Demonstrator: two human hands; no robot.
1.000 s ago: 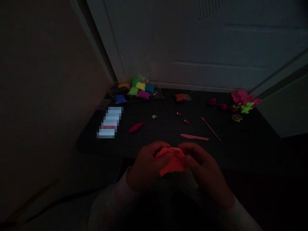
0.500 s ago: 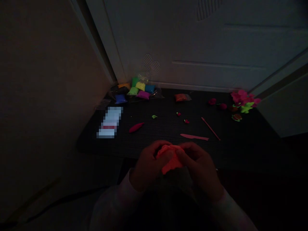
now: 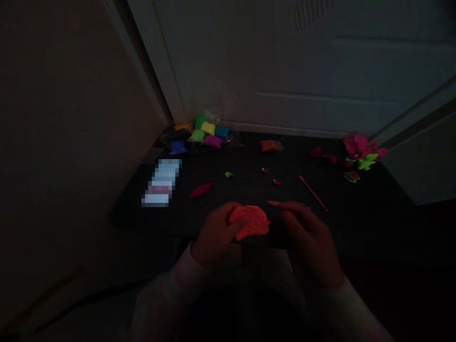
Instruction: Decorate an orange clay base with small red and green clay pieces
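Observation:
My left hand point(image 3: 217, 232) grips a flattened, wrinkled piece of bright orange-red modelling clay point(image 3: 254, 221), thumb on top, at the table's front edge. Apart from the clay, my right hand point(image 3: 311, 237) is open with bent fingers and nothing visible in it. Its fingertips overlap the view of a pink plastic clay knife point(image 3: 273, 203), mostly hidden behind them; whether they touch it I cannot tell. Beyond lie a thin pink modelling stick point(image 3: 313, 193), a dark pink tapered clay piece point(image 3: 202, 191), a small green clay piece point(image 3: 228, 175) and two tiny red-and-green pieces point(image 3: 277, 182).
Bags of coloured clay point(image 3: 208, 128) are heaped at the back left of the dark table point(image 3: 242, 159). An orange clay bag point(image 3: 270, 145) lies at the back middle. Pink clay flowers point(image 3: 359, 146) stand back right. A blurred white phone-like rectangle point(image 3: 163, 183) lies left.
My right hand has let go of the clay and moved right, over the knife. The clay stays in my left hand, now showing its broad flattened face.

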